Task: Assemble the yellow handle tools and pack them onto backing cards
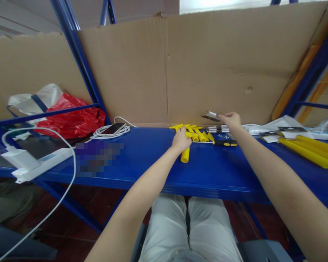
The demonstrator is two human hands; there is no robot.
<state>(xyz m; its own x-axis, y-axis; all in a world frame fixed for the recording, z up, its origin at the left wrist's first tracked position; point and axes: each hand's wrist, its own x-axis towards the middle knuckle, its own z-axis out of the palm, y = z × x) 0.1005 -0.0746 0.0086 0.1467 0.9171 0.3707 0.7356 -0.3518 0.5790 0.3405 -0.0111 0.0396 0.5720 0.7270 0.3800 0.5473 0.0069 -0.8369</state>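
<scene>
My left hand [181, 140] is closed around a yellow T-shaped plastic piece [184, 155], whose round tube end points toward me. Several more yellow T-shaped pieces [196, 135] lie just beyond and beside that hand. My right hand [231, 120] pinches a small black-and-white card [211, 116], raised above the shelf near the cardboard wall. Below it, a short stack of similar cards [218, 129] rests on the blue surface. A screwdriver [225, 143] with a black and yellow handle lies in front of the stack, its shaft pointing left toward the yellow pieces.
Long yellow tubes [307, 151] with cards attached lie at the right on the blue shelf [150, 160]. A cardboard sheet [207, 62] stands behind. At left are a coiled white cable [109, 131], a white power strip [47, 162] and a red plastic bag [73, 116].
</scene>
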